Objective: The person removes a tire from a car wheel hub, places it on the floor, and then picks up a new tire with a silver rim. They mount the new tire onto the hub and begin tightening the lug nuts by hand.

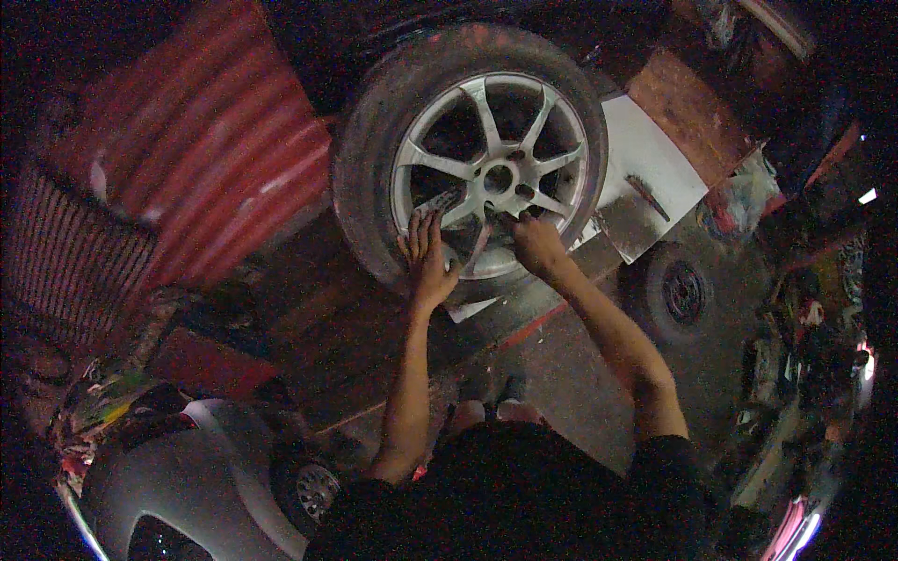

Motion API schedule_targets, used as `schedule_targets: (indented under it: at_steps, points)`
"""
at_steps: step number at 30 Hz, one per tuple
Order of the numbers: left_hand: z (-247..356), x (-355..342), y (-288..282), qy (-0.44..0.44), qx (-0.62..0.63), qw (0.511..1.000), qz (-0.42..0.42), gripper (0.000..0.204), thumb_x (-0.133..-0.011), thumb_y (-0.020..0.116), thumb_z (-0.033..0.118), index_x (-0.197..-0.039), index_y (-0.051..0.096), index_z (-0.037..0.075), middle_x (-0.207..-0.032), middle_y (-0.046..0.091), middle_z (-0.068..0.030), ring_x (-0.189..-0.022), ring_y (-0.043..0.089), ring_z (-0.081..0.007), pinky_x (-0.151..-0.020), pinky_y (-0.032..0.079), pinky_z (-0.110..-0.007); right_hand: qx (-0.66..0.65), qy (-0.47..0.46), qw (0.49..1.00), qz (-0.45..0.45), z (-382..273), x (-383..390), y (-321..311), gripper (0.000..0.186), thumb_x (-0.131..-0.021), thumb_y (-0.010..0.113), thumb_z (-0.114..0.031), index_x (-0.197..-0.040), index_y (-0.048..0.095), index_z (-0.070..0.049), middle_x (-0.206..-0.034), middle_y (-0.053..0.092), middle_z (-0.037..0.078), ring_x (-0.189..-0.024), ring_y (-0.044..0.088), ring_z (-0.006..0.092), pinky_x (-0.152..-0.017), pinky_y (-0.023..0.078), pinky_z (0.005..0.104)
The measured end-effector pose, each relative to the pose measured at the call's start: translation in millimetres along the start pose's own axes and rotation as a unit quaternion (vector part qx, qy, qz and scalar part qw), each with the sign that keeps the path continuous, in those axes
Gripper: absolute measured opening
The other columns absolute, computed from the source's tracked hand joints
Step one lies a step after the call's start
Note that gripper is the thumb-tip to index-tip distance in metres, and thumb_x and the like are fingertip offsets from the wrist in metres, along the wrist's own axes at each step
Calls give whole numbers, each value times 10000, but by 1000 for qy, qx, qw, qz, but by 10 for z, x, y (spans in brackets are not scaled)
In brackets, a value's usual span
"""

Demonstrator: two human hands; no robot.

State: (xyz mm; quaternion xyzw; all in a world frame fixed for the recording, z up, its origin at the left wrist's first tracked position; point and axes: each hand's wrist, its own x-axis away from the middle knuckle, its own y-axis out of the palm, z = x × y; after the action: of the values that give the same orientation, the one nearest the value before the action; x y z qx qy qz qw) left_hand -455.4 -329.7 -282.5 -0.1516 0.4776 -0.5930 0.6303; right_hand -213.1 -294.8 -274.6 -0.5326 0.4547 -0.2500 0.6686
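Note:
In front of me a large car wheel faces up, its black tire (363, 201) around a silver alloy rim (486, 107) with slim curved spokes. My left hand (430, 264) lies at the rim's lower left, fingers stretched out over the edge and a spoke. Just below and right of the center hole, my right hand (538, 243) is closed at a spoke. Whatever it grips is too dark and small to tell. Dark lug holes surround the center hole.
A white board (645, 178) with a dark smear lies right of the wheel. A smaller tire (678, 292) is on the floor beyond it. Red corrugated sheet (210, 140) stands at the left. A grey car (187, 467) is at the lower left. Clutter lines the right side.

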Motion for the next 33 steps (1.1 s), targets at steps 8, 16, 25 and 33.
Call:
schedule_targets:
  at_steps: [8,16,25,33]
  points:
    - [3,-27,-4,11,4,1000,-6,933,-735,717,107,-1543,252,85,-1561,292,-181,-1521,121,-359,-1173,46,-654,-288,100,949,-77,-33,-204,298,388,-957,488,-79,-1334,544,-5,-917,657,145,-670,625,243,-525,509,350]
    - [-53,9,14,4,1,1000,6,918,-742,726,122,-1532,261,73,-1566,284,-179,-1522,115,-355,-1177,22,-657,-774,393,494,-50,-410,-228,-44,339,-1004,454,-120,-1317,577,-74,-759,595,16,-501,454,93,-376,306,241]
    - [-51,4,-73,16,9,1000,-4,920,-745,733,122,-1528,256,63,-1561,289,-172,-1518,123,-361,-1184,53,-644,64,40,997,-28,-226,-172,-455,543,-874,591,-110,-1411,514,-120,-1179,616,214,-724,662,301,-577,513,421]
    - [-126,-19,48,19,-11,1000,12,915,-742,734,125,-1523,262,60,-1546,304,-166,-1515,125,-368,-1183,58,-646,16,13,1000,-21,-102,59,-377,483,-883,591,-190,-1361,560,-133,-993,649,199,-776,677,336,-663,563,459]
